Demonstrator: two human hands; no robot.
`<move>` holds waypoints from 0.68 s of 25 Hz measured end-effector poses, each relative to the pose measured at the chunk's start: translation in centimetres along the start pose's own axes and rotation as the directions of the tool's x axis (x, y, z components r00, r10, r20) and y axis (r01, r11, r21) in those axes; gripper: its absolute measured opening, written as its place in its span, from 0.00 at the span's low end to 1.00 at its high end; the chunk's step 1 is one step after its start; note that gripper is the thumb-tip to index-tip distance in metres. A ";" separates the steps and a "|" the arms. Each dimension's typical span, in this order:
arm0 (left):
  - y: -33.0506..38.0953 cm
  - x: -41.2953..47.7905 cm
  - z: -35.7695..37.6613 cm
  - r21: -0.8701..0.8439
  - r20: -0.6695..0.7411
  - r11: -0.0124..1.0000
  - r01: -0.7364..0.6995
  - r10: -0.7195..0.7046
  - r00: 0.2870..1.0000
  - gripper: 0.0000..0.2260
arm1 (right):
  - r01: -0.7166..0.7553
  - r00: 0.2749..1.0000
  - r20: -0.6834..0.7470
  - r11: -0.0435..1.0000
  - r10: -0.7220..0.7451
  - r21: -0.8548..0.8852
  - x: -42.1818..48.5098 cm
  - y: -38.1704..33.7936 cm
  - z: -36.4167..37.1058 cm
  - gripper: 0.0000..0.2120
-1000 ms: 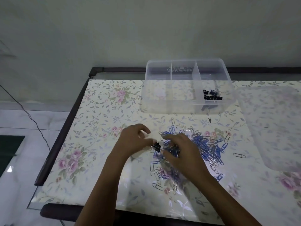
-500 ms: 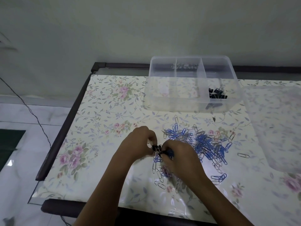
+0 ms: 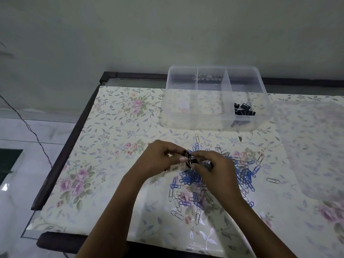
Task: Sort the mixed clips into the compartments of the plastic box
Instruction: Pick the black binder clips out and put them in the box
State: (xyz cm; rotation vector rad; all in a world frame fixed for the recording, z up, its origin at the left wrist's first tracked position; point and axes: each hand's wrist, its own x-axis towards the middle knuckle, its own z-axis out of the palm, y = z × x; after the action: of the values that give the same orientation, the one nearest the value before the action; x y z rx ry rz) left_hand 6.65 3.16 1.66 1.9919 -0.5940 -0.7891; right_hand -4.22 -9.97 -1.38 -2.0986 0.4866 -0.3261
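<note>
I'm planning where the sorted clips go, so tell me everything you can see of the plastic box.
The plastic box is clear, rectangular with round corners, lidless and upright, standing on the flowered table at its far side. Thin dividers make two small rear compartments, a wide front one and a long right one. A few black binder clips lie in the right one; dark specks in a rear one are too blurred to name.
</note>
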 end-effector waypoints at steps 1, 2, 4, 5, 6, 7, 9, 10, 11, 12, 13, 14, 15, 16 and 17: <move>-0.1 0.1 0.0 -0.002 -0.019 1.000 0.001 -0.001 1.000 0.06 | 0.016 1.000 0.003 0.999 -0.016 -0.028 0.0 0.1 -0.1 0.14; -0.1 0.1 0.0 -0.006 -0.027 1.000 0.007 -0.008 1.000 0.05 | 0.037 0.999 0.006 0.998 -0.036 -0.057 0.0 0.2 -0.3 0.14; 0.0 0.3 0.1 -0.042 -0.001 0.998 0.039 -0.039 0.999 0.04 | 0.078 0.997 0.003 0.992 -0.078 -0.100 0.0 0.4 -0.6 0.15; 0.1 0.4 0.2 -0.077 0.020 0.995 0.062 -0.060 0.998 0.03 | 0.095 0.995 -0.005 0.989 -0.097 -0.110 0.1 0.4 -0.8 0.15; 0.3 0.4 0.4 -0.108 0.030 0.991 0.080 -0.077 0.997 0.03 | 0.111 0.993 -0.016 0.987 -0.114 -0.116 0.1 0.5 -0.9 0.16; 0.4 0.5 0.7 -0.118 0.021 0.990 0.084 -0.082 0.996 0.03 | 0.124 0.992 -0.023 0.985 -0.128 -0.119 0.1 0.7 -1.0 0.16; 0.4 0.8 1.1 -0.076 -0.022 0.996 0.053 -0.055 0.998 0.04 | 0.123 0.991 -0.034 0.987 -0.128 -0.107 0.0 0.9 -1.0 0.16; 0.3 0.8 1.2 -0.054 -0.039 0.998 0.035 -0.037 0.999 0.04 | 0.112 0.992 -0.042 0.990 -0.116 -0.089 0.0 0.9 -1.0 0.16; 0.2 1.0 1.3 -0.040 -0.050 0.999 0.023 -0.025 0.998 0.04 | 0.095 0.994 -0.051 0.993 -0.099 -0.068 0.0 1.0 -1.0 0.15; 0.0 1.2 1.4 -0.032 -0.062 0.999 0.011 -0.013 0.998 0.04 | 0.077 0.995 -0.061 0.996 -0.080 -0.052 0.0 1.0 -1.1 0.14; -0.1 1.4 1.5 -0.028 -0.070 1.000 0.001 -0.003 0.998 0.04 | 0.062 0.995 -0.073 0.997 -0.065 -0.044 0.1 0.9 -1.1 0.13; -0.2 1.5 1.6 -0.030 -0.072 1.000 -0.006 0.004 0.997 0.05 | 0.053 0.995 -0.082 0.997 -0.057 -0.048 0.1 0.8 -1.2 0.12; -0.3 1.7 1.7 -0.040 -0.069 0.999 -0.011 0.008 0.998 0.06 | 0.052 0.994 -0.088 0.996 -0.058 -0.068 0.1 0.8 -1.3 0.12; -0.2 1.8 1.9 -0.054 -0.065 0.998 -0.011 0.007 0.998 0.07 | 0.057 0.994 -0.090 0.994 -0.066 -0.098 0.0 0.7 -1.4 0.11; -0.1 1.9 2.1 -0.066 -0.067 0.998 -0.008 0.003 0.998 0.08 | 0.059 0.993 -0.095 0.991 -0.071 -0.118 0.0 0.7 -1.4 0.11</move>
State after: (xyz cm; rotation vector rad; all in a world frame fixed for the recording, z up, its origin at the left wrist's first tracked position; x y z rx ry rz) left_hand 6.44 0.77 0.21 1.9475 -0.5275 -0.7268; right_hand -4.99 -11.36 -1.23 -2.2210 0.5063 -0.4516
